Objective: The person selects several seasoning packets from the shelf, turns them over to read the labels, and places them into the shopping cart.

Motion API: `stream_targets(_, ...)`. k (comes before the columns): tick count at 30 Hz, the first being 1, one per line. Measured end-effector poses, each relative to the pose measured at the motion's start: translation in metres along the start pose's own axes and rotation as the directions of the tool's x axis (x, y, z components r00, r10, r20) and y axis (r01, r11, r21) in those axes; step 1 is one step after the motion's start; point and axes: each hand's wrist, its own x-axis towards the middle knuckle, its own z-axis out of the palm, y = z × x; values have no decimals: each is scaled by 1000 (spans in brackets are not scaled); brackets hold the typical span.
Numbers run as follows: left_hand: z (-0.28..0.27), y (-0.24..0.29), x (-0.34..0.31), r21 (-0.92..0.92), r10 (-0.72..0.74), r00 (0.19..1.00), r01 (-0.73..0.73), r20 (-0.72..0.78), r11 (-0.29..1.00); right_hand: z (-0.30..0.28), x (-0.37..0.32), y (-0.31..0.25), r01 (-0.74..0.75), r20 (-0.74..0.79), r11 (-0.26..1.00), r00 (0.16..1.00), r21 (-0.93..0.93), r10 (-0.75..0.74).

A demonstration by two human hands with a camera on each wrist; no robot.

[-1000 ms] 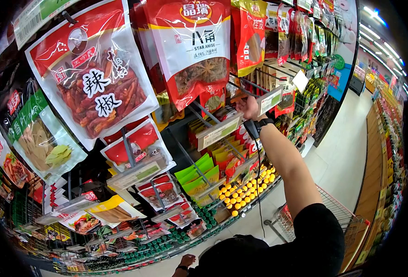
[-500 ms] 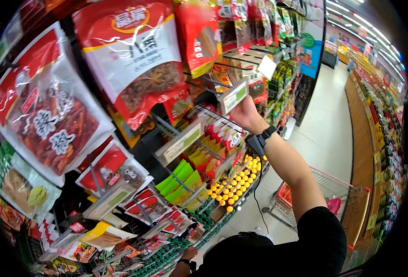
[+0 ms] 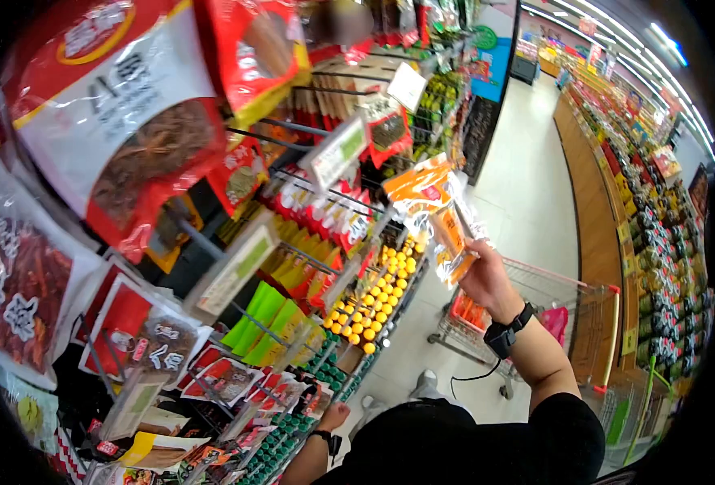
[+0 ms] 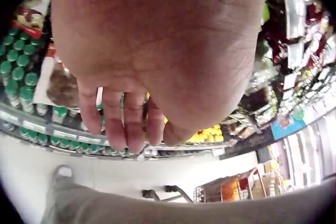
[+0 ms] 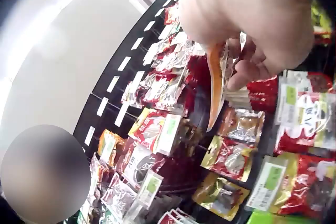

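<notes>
My right hand pinches an orange-and-clear spice packet by its lower end, out over the aisle beside the shelf. A second, paler clear wrapper overlaps it in the head view. Seen from the right wrist, the packet shows edge-on between thumb and fingers. My left hand hangs low beside the lower shelves, holding nothing. In the left wrist view its fingers are loosely bent, and green-capped bottles stand behind it.
Bags of star anise and dried chilli hang on hooks at left. Price tags jut out on rods. A shopping cart with goods stands at right, before a long wooden display. Yellow-capped bottles line a low shelf.
My right hand has come out from behind a price tag among the hooks, back and down over the aisle, with the orange packet now visible in it. The head view has swung right.
</notes>
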Motion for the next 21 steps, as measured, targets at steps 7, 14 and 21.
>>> stream_targets(7,21,212,8,-101,365,926,-356,91,929,-67,-69,52,7,-146,989,989,-146,-28)
stream_targets(14,45,400,-26,-516,685,725,-562,68,647,-91,-104,87,-120,-166,718,986,-686,6)
stream_targets(21,85,425,-8,-773,435,897,-331,-79,542,-128,-103,61,-46,-117,699,992,-714,-54)
